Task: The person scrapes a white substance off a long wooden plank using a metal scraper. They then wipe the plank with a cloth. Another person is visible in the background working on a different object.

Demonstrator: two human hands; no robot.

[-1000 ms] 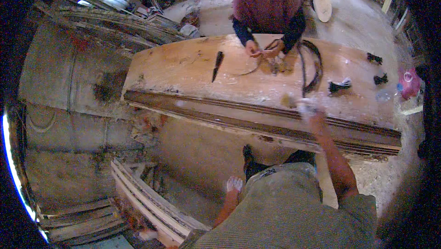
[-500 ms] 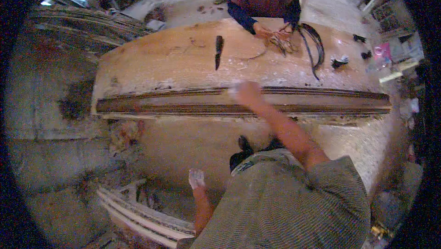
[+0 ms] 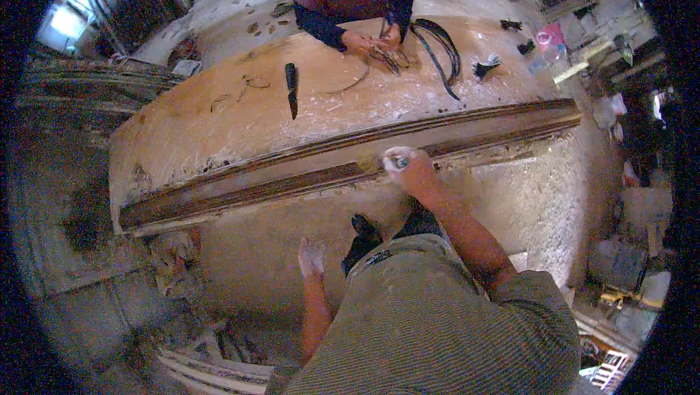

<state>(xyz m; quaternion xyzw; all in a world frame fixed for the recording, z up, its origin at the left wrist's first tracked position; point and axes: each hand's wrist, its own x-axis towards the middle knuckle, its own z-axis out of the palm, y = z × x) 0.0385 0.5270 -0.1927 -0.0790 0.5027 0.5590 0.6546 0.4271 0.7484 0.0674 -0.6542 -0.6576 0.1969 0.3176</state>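
Observation:
A long brown wooden moulding (image 3: 321,164) with dark grooved edges lies along the near side of the worktable (image 3: 219,114). My right hand (image 3: 410,167) is at the moulding's near edge, right of its middle. Its dusty white fingers are curled, and what they hold, if anything, I cannot make out. My left hand (image 3: 312,258), also white with dust, hangs below the table edge, away from the moulding. Its fingers are stretched out and hold nothing.
Across the table a co-worker's hands (image 3: 375,41) handle thin strips. A dark-handled knife (image 3: 292,91), black cord-like strips (image 3: 441,52) and a small black-and-white bundle (image 3: 486,67) lie on the tabletop. Stacked wooden lengths (image 3: 211,373) stand at the lower left.
My right hand has moved from the moulding's far side to its near edge. The view has turned, so the moulding now slants. My left hand sits slightly higher in view.

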